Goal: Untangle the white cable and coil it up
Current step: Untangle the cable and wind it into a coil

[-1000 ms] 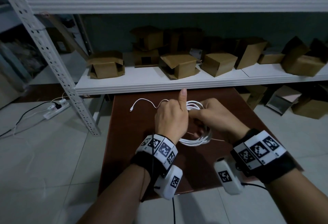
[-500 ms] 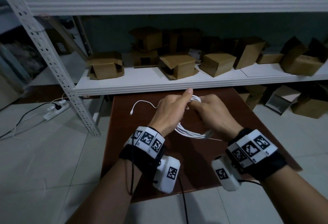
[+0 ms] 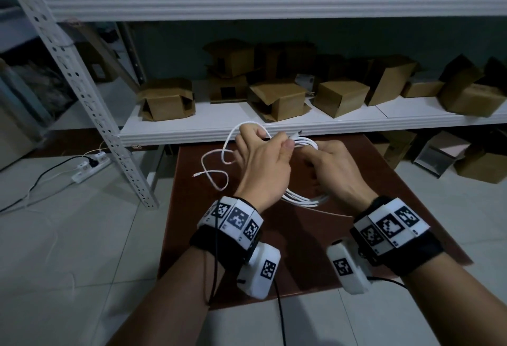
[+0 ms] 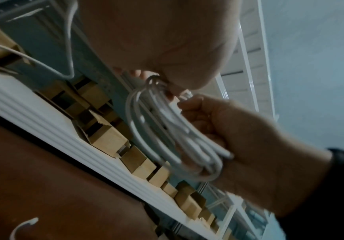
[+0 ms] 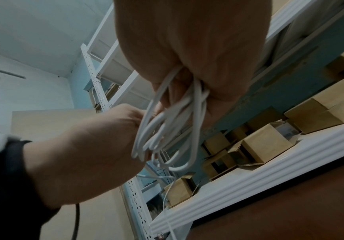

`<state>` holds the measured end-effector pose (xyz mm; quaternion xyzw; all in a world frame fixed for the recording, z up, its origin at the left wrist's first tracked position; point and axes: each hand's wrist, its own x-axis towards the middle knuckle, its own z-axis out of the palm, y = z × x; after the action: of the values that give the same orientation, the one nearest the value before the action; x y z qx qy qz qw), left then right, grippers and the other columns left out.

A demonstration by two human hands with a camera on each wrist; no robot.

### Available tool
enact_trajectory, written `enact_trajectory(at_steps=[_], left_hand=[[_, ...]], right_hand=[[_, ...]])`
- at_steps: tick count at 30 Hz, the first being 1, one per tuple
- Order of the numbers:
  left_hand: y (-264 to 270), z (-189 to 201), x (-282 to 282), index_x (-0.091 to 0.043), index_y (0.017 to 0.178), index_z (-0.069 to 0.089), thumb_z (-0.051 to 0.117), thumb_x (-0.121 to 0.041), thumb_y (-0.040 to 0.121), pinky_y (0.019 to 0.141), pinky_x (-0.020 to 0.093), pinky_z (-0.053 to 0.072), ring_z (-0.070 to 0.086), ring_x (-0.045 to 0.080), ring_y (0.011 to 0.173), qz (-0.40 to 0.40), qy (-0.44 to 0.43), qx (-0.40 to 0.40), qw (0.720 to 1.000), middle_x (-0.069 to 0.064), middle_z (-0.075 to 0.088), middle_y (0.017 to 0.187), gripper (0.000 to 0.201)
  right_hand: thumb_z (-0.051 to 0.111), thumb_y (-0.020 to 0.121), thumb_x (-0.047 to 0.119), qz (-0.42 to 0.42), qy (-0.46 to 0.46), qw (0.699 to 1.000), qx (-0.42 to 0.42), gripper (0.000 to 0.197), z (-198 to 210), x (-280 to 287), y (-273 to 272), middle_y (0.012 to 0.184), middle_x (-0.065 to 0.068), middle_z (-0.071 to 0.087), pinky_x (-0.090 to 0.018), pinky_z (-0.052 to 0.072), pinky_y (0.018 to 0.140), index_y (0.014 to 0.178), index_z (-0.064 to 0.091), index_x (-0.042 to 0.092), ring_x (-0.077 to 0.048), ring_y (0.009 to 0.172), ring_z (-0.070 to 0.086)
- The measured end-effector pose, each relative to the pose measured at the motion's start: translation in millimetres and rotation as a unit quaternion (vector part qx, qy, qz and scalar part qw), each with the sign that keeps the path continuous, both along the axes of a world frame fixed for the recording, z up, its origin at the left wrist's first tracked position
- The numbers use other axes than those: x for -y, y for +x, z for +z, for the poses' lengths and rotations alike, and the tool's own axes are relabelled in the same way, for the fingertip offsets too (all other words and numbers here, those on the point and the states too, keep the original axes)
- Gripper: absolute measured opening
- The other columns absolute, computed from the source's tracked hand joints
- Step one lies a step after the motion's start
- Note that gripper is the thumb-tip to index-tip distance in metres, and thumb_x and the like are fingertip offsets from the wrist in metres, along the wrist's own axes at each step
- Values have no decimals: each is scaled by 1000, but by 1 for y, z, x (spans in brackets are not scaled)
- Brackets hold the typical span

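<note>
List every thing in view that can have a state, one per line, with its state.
white cable: mostly coiled into a bundle held above the table, a loose tail hanging left, its plug end on the table.
left hand: grips the cable at the top of the bundle.
right hand: grips the coiled loops.
brown table: bears only the cable's tail end.
cardboard boxes: on the shelf, several with open flaps.
power strip: on the floor, a black plug in it.

The left hand (image 3: 260, 164) has bent its pointing finger down and now pinches the white cable (image 3: 216, 159). The loose end has lifted into loops at 10 o'clock from the hands.
</note>
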<state>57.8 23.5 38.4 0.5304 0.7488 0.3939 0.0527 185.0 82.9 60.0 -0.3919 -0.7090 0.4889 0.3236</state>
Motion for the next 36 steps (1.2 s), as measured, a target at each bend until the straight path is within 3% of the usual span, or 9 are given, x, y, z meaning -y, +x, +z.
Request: enact_trajectory(at_steps=[4,8,13,16,20,27,31,33,36], left_hand=[[-12,-1,-2,-26,78,50,36,-43,112,102,47,39,44,31,117,-44,-78,49,995,5,47,106,41],[-13,-5,-1,-20,82,61,38,-43,111,96,40,40,46,21,107,-47,12,4,999,-3,50,99,44],[-4,-3,-1,-19,85,63,46,-42,111,61,36,51,57,20,56,-119,105,322,933,2,57,62,39],[4,7,3,-12,80,51,50,-38,112,41,24,31,29,10,40,-115,97,467,872,-5,32,53,41],[-3,14,6,-15,69,49,59,-42,106,39,19,15,19,7,38,-92,71,538,835,-6,27,52,47],[-6,20,6,-12,67,54,64,-31,104,38,17,18,21,9,37,-75,86,482,869,-1,28,51,42],[-6,18,3,-9,69,61,60,-42,106,38,18,21,25,9,34,-60,72,428,899,-2,33,47,50],[-7,15,2,-11,60,62,56,-50,106,41,21,26,30,10,33,-35,65,379,923,-5,38,41,61],[-6,10,2,-13,50,61,59,-39,106,46,27,30,36,9,33,-45,70,284,955,-7,42,37,61]], right_hand=[[64,92,20,2,-17,1000,11,30,-5,-1,0,64,-10,36,-31,24,50,65,51,15,-20,55,33],[64,92,19,-2,-38,999,-7,34,-4,0,0,62,-9,36,-28,26,46,61,51,19,-18,51,34],[59,96,13,13,-54,996,-63,30,12,9,-2,60,-15,60,-23,33,41,73,68,-3,-24,48,52],[57,96,7,-4,-81,992,-101,32,14,13,-3,47,0,43,-21,26,39,65,63,9,-15,39,36],[56,98,7,17,-99,989,-112,33,8,16,-6,47,7,41,-26,32,44,67,65,13,-11,40,35],[60,100,6,71,-140,981,-115,18,8,4,1,59,-10,40,-25,48,43,85,69,1,-26,48,50],[74,93,10,54,-63,994,-72,21,4,-1,6,69,-19,60,-34,57,54,99,66,-9,-31,56,62],[85,83,19,35,36,999,-17,34,2,-3,7,78,-10,72,-39,57,66,106,65,5,-25,66,69],[87,78,32,18,216,970,109,56,3,-1,10,99,9,71,-26,52,76,123,54,25,-7,87,67]])
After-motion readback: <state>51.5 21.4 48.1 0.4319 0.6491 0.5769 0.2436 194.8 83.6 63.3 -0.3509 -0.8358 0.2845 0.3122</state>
